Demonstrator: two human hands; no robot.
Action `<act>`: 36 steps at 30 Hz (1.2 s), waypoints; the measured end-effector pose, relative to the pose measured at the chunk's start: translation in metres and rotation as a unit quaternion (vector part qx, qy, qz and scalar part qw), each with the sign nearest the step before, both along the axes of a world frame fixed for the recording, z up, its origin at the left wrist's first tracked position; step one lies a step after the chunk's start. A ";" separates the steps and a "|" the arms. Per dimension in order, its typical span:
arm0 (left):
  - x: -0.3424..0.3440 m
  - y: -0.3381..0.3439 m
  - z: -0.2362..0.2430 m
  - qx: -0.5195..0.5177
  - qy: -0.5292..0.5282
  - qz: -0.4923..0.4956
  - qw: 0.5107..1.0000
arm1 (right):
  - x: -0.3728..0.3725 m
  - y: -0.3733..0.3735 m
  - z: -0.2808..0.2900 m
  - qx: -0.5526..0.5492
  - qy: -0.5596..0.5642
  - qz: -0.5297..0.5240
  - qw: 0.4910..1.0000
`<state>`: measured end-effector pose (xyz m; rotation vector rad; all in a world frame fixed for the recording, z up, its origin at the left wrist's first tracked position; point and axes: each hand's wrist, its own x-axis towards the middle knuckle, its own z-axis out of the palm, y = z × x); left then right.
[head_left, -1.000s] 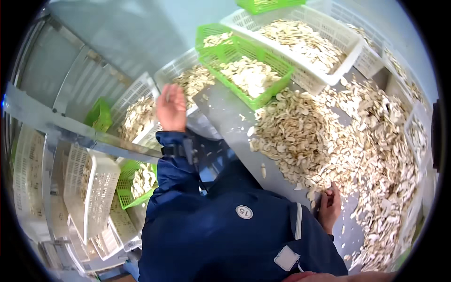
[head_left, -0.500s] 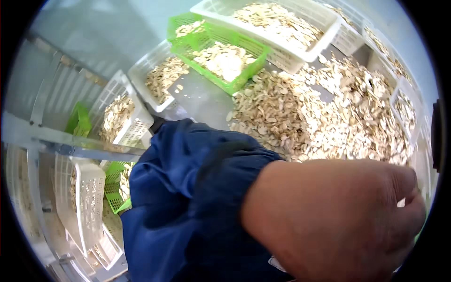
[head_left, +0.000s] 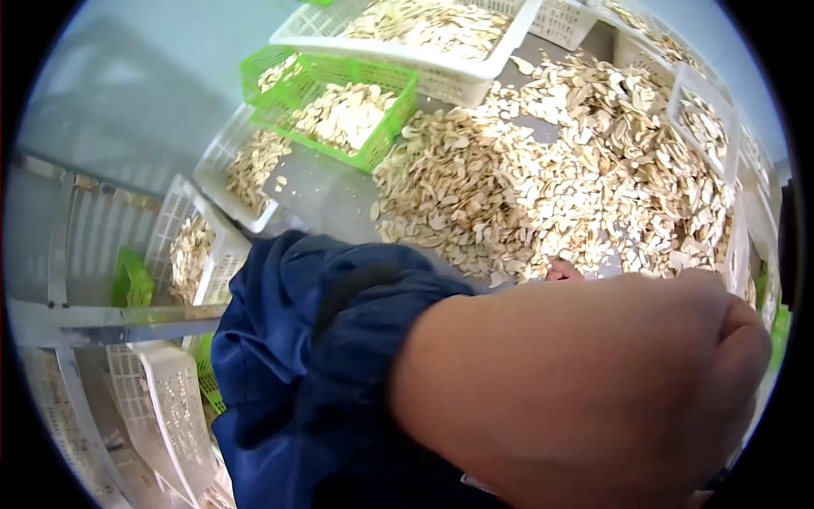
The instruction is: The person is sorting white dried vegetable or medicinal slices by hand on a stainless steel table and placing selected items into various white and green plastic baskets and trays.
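Observation:
My left hand [head_left: 585, 382], with a blue sleeve [head_left: 314, 339] behind it, crosses the lower right close to the camera. Its fingers curl inward at the far right, and what they hold, if anything, is hidden. Beyond the wrist, a broad heap of pale, flat dried slices [head_left: 475, 187] covers the grey table [head_left: 326, 191]. Just past the left forearm a small bit of fingertip [head_left: 560, 271] shows at the heap's near edge. It may be my right hand; the rest is hidden behind my left.
A green basket [head_left: 386, 140], a large white basket [head_left: 466, 81] and a smaller white basket [head_left: 259, 219] of slices line the far side. More white baskets [head_left: 721, 161] stand at right. On the left are a metal frame [head_left: 93, 327] and lower baskets [head_left: 178, 407].
The view has shifted, so the baskets and heap sit further left. A bit of fingertip now shows beyond my left wrist. The left hand stays curled.

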<state>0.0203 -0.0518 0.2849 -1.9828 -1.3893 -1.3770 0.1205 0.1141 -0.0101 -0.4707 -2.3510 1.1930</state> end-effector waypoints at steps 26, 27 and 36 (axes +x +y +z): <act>0.013 0.013 0.004 -0.018 0.011 -0.129 0.991 | 0.023 0.008 0.013 0.012 -0.053 -0.019 0.998; 0.012 0.015 0.007 -0.007 0.007 -0.131 0.991 | 0.030 0.013 0.007 0.058 -0.009 -0.040 0.998; -0.049 -0.092 -0.020 -0.105 0.004 0.215 0.971 | 0.018 0.004 -0.011 0.023 0.000 0.054 0.998</act>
